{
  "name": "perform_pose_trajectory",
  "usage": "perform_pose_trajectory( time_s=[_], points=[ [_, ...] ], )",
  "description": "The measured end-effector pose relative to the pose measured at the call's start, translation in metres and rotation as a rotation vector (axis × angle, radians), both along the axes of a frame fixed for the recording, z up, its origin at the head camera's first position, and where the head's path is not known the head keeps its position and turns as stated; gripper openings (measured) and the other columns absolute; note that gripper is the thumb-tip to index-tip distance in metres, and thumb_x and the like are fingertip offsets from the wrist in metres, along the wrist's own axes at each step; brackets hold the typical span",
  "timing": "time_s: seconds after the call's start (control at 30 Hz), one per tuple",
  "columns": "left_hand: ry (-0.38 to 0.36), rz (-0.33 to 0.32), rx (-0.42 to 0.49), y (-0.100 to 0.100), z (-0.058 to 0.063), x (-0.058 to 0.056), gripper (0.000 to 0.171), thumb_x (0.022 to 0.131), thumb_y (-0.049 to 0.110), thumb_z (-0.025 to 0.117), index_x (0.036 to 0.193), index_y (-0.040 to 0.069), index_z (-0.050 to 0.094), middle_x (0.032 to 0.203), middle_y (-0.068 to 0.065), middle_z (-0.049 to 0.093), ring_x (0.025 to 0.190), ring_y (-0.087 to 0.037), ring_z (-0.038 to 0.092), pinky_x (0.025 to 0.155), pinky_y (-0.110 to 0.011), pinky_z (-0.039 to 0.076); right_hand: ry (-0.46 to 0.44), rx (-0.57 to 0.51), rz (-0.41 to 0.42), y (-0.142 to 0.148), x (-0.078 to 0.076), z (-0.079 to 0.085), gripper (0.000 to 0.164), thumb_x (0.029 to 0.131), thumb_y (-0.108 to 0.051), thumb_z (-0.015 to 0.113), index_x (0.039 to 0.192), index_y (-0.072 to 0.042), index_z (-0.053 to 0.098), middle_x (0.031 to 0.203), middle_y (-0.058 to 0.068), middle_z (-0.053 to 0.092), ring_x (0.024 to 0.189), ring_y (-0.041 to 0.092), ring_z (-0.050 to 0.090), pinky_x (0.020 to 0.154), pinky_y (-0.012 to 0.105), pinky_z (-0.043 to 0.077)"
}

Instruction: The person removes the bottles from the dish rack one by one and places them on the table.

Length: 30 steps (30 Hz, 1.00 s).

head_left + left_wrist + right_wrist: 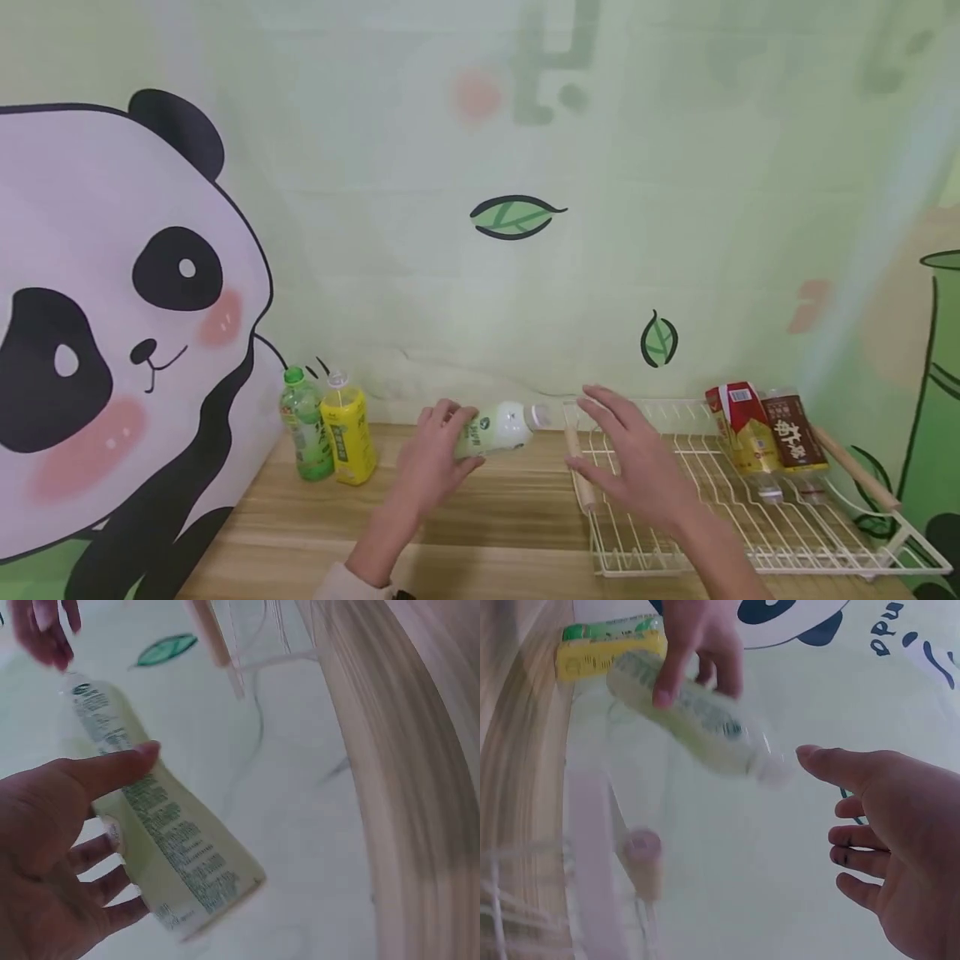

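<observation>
1. Bench (480, 537), one, wood. Carries the rack towards its right edge and two standing bottles near its back left corner. Risk: a dropped bottle would probably roll on so smooth a top.
2. Rack (847, 572), one, white wire, wooden handle (580, 467) at its left edge. Risk: that edge stands up beside the raised bottle; too low a pass rightward could catch on it.
3. Right hand (637, 467), one. Fingers spread, thumb well apart, holding nothing; beside the rack's left edge, near the bottle's cap end. Risk: a hasty grab could knock the bottle askew; the forearm, above the rack's front edge, might brush the wires.
4. Left hand (435, 450), one. Thumb and fingers close around the lower part of the pale green bottle. Risk: with the hold so near the base, the cap end could dip or twist.
5. Pale green bottle (495, 429), one. Held above the bench's back half, between the standing bottles and the rack, tilted, cap towards the right hand. Risk: slipping, if one hand lets go early.
6. Green bottle (307, 425) and yellow bottle (349, 437), upright, side by side. Risk: one toppling could take the other.
7. Red-and-yellow bottle (744, 429) and brown bottle (793, 429), lying towards the rack's right edge, caps frontward. Risk: shifting, if the rack is jolted.
8. Cap (539, 417), white, on the held bottle. Tightness cannot be told; a loose one could leak.
</observation>
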<state>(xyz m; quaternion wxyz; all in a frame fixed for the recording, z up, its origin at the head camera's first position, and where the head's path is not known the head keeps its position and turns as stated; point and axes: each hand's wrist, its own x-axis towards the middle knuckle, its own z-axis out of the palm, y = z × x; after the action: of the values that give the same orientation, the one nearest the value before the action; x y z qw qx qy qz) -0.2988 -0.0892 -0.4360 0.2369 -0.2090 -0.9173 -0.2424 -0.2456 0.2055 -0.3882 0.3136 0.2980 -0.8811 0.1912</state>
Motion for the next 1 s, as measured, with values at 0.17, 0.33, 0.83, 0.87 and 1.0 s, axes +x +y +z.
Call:
perform_pose_trajectory(
  time_s=[0.17, 0.33, 0.83, 0.87, 1.0],
  points=[
    [-0.120, 0.002, 0.362, -0.030, -0.009, -0.012, 0.070, 0.084, 0.023, 0.093, 0.144, 0.010, 0.060, 0.131, -0.009, 0.055, 0.123, -0.031, 0.059, 0.104, -0.051, 0.055, -0.095, -0.007, -0.031, 0.028, 0.001, 0.013, 0.072, 0.091, -0.027, 0.086, 0.151, -0.004, 0.054, 0.159, 0.014, 0.046, 0.143, 0.040, 0.046, 0.105, 0.064, 0.051],
    [-0.203, 0.037, 0.613, -0.052, -0.021, -0.023, 0.069, 0.091, 0.023, 0.087, 0.149, 0.007, 0.052, 0.142, -0.013, 0.055, 0.132, -0.035, 0.055, 0.113, -0.055, 0.047, -0.205, -0.037, -0.046, 0.050, -0.005, 0.022, 0.073, 0.096, -0.030, 0.081, 0.156, -0.005, 0.047, 0.162, 0.016, 0.043, 0.146, 0.045, 0.042, 0.109, 0.069, 0.045],
    [-0.170, 0.343, 0.659, -0.075, -0.048, -0.029, 0.067, 0.095, 0.018, 0.082, 0.147, -0.005, 0.048, 0.138, -0.027, 0.059, 0.128, -0.044, 0.056, 0.109, -0.060, 0.047, -0.318, -0.169, -0.155, 0.115, -0.018, 0.018, 0.073, 0.103, -0.039, 0.071, 0.160, -0.003, 0.042, 0.156, 0.026, 0.048, 0.130, 0.051, 0.054, 0.097, 0.072, 0.048],
    [-0.179, 0.341, 0.659, -0.076, -0.049, -0.030, 0.066, 0.095, 0.017, 0.082, 0.147, -0.005, 0.049, 0.138, -0.028, 0.059, 0.128, -0.044, 0.056, 0.109, -0.060, 0.047, -0.326, -0.176, -0.169, 0.118, -0.019, 0.016, 0.072, 0.104, -0.039, 0.070, 0.159, -0.002, 0.042, 0.156, 0.026, 0.049, 0.129, 0.050, 0.054, 0.097, 0.071, 0.049],
    [-0.225, 0.335, 0.641, -0.079, -0.055, -0.032, 0.063, 0.096, 0.017, 0.080, 0.147, -0.005, 0.049, 0.141, -0.028, 0.057, 0.132, -0.044, 0.055, 0.111, -0.060, 0.047, -0.323, -0.197, -0.214, 0.133, -0.027, 0.008, 0.070, 0.105, -0.038, 0.069, 0.156, 0.001, 0.044, 0.151, 0.027, 0.052, 0.126, 0.047, 0.055, 0.095, 0.070, 0.050]
  ],
)
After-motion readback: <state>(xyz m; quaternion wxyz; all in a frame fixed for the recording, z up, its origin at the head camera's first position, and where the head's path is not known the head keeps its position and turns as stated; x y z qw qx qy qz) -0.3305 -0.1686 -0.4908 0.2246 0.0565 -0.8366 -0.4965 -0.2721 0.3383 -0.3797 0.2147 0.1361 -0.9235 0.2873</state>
